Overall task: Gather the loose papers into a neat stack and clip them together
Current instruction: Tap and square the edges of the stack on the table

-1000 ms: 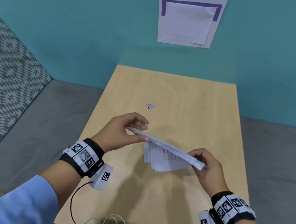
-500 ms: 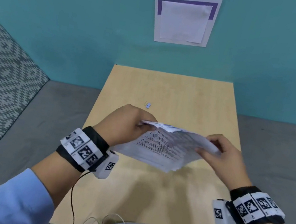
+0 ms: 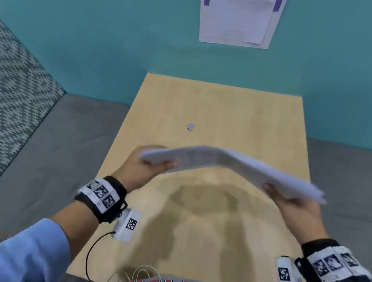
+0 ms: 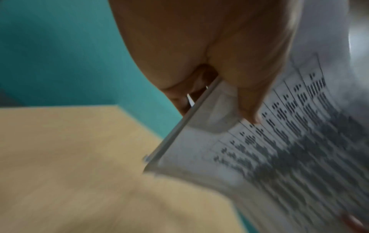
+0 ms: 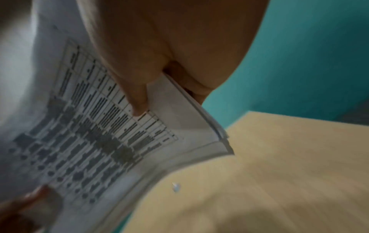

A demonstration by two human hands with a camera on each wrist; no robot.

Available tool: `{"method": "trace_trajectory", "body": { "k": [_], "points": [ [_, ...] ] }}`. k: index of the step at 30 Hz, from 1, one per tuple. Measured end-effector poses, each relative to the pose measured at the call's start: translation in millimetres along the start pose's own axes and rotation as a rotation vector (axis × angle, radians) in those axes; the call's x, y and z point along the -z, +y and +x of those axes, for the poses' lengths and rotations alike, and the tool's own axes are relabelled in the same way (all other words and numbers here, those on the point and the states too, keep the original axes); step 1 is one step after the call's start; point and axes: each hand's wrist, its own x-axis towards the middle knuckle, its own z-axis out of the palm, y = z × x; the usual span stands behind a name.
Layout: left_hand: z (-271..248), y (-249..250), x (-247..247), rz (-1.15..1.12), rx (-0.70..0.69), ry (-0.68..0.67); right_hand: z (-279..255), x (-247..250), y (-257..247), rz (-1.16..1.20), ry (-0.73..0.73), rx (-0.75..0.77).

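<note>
Stack: papers [image 3: 232, 164] run grip to grip, bowed upward, above the tabletop [image 3: 221, 107].
Grip: left hand [image 3: 142, 170] and right hand [image 3: 295, 210] pinch opposite ends.
Wrist views: printed table underneath.

Open tabletop [image 3: 221, 107] around 1 small clip [image 3: 190, 126]; held papers [image 3: 232, 166] above near half.

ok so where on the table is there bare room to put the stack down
Bare table lies under the lifted stack, between the left hand and right hand. The far strip by the teal wall is also free. Only the small clip sits left of centre.
</note>
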Motion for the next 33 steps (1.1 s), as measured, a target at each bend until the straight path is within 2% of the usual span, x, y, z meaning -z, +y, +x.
{"method": "trace_trajectory", "body": {
  "k": [3, 6, 9, 13, 15, 17, 19, 20, 21, 23, 24, 26, 27, 29, 33],
  "points": [
    [0, -62, -22, 0.165, 0.194, -0.100, -3, -19, 47, -0.145, -0.042, -0.107],
    [1, -91, -26, 0.219, 0.239, -0.089, 5, -32, 79, -0.194, -0.121, -0.166],
    [8, -84, -23, 0.105, 0.218, 0.006, 12, -33, 70, -0.201, -0.037, -0.221],
    [12, -78, -20, -0.038, 0.114, 0.080, 8, -20, 63, -0.061, 0.055, -0.187],
    [8, -83, -20, -0.033, 0.104, 0.048, 1, -18, 65, -0.047, 0.019, -0.179],
    [3, -87, -23, 0.031, 0.127, -0.006, -4, -20, 75, -0.049, -0.076, -0.177],
    [-2, -81, -26, 0.082, 0.139, 0.027, -5, -24, 77, -0.048, -0.120, -0.177],
    [-3, -71, -31, 0.124, 0.099, 0.064, -3, -25, 78, -0.048, -0.115, -0.184],
    [-5, -57, -38, 0.226, -0.007, 0.101, -3, -25, 74, -0.051, -0.099, -0.202],
    [-10, -29, -64, 0.584, -0.370, 0.091, -2, -27, 70, -0.036, -0.065, -0.218],
    [-13, -16, -84, 0.759, -0.538, 0.013, -1, -28, 73, -0.027, -0.058, -0.221],
    [-20, -1, -129, 0.990, -0.713, -0.215, 1, -28, 70, -0.035, -0.062, -0.214],
    [-25, 0, -151, 1.059, -0.734, -0.315, 1, -28, 68, -0.032, -0.072, -0.218],
    [-31, -4, -182, 1.174, -0.714, -0.427, 3, -29, 71, -0.053, -0.107, -0.231],
    [-27, 5, -202, 1.213, -0.682, -0.428, 4, -27, 71, -0.034, -0.089, -0.207]
  ]
}}
